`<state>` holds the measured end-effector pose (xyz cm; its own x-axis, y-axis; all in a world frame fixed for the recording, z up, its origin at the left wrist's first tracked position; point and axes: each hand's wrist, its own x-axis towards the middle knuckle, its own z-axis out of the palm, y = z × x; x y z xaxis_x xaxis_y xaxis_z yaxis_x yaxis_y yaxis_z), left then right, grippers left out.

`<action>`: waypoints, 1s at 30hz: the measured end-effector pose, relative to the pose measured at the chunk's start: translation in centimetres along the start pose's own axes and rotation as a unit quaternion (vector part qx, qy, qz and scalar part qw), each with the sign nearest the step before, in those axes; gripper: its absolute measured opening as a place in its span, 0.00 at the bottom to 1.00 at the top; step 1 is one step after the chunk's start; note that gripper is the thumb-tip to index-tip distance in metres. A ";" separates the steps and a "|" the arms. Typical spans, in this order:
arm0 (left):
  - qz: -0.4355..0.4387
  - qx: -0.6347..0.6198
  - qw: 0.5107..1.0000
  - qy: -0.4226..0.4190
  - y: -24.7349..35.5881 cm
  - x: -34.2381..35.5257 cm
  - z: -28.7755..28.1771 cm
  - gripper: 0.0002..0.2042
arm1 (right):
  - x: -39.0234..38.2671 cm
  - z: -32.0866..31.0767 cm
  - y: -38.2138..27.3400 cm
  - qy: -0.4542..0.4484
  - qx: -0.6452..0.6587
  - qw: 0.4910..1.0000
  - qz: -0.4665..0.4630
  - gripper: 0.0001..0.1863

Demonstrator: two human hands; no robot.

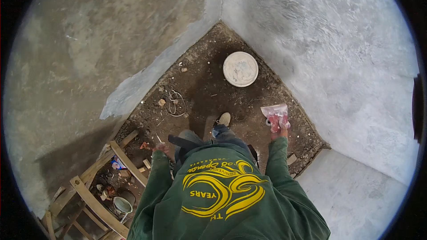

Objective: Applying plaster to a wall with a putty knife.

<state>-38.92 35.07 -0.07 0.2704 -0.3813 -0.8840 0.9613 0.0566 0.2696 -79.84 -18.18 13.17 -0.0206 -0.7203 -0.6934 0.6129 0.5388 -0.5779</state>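
Observation:
My right hand (283,131) is out to the right, closed on a clear plastic bag (275,110) with pink-red patches. The bag stands out beyond my fingers and partly covers them. Down at my left side, my left hand (163,149) hangs near my thigh. Its fingers are too small and unclear to read, and I see nothing held in it. My green shirt with yellow print fills the lower middle, and one light shoe (224,119) shows on the dirt floor.
A round whitish bucket lid (240,69) is near the corner. Thin cord (177,103) lies coiled on the dirt floor (200,80). At lower left are a wooden ladder-like frame (100,206), a pale green dipper (122,205) and debris. Plastered walls (311,40) meet ahead.

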 end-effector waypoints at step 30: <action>0.036 0.653 0.754 -0.059 18.3 20.9 30.3 0.16 | 6.1 8.7 5.0 0.173 -0.540 0.805 -0.175 0.20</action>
<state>-17.24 0.23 -2.05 0.2379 -0.5047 -0.8298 0.0527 -0.8464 0.5299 -70.01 -23.69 9.75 -0.3752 -0.8467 -0.3773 -0.5185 0.5291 -0.6717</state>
